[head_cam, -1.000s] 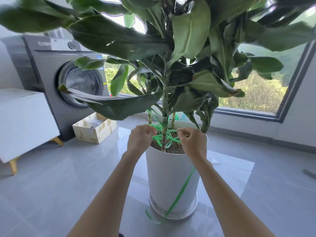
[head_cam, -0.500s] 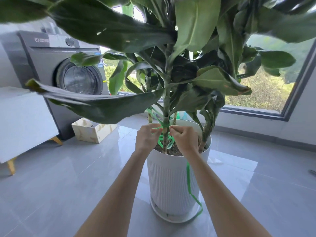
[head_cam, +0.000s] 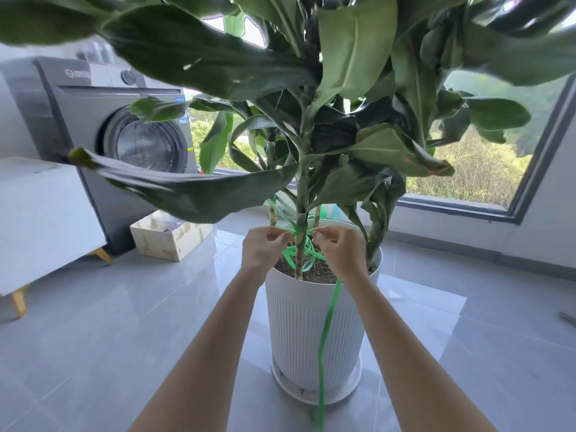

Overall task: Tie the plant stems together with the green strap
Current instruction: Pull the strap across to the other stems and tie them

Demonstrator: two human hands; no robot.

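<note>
While left hand (head_cam: 265, 248) and right hand (head_cam: 341, 249) pinch it, green strap (head_cam: 293, 229) loops the stem (head_cam: 301, 194) between them.

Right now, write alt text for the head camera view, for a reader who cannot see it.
A left hand and a right hand pinch a green strap wrapped round the central stem of a leafy plant in a white pot, the strap's loose end trailing down to the floor. A washing machine stands behind on the left, a window on the right.
</note>
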